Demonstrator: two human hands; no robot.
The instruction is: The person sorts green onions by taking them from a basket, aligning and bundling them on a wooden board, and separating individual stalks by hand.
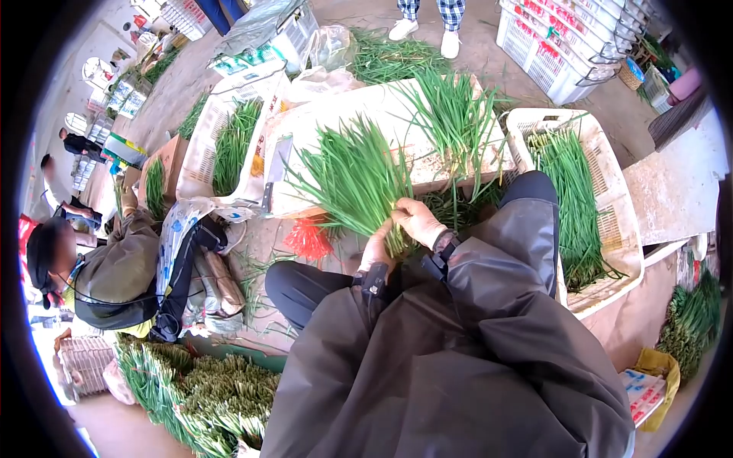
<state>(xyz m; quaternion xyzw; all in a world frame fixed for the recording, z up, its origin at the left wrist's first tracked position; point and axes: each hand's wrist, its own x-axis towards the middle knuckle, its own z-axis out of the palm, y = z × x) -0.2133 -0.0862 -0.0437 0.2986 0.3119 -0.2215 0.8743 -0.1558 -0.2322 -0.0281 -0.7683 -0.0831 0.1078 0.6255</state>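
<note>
At the upper right, white crates [561, 49] with red markings are stacked. White shoes [451, 44] and checkered trousers [449, 11] are worn by a person at the top. At the left, a dark cap [43, 256] is worn by a co-worker [118, 278]. At the lower right, a yellow cloth [666, 375] is seen.

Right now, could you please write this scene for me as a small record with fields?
Left hand: closed around the base of the green bunch
Right hand: at the same stems, fingers closed on them
White board: in front, with a loose pile of green stalks on its right part
Right crate: white, with long green stalks inside
Red strands: near side of the board, left of the hands
Co-worker: seated at far left
</note>
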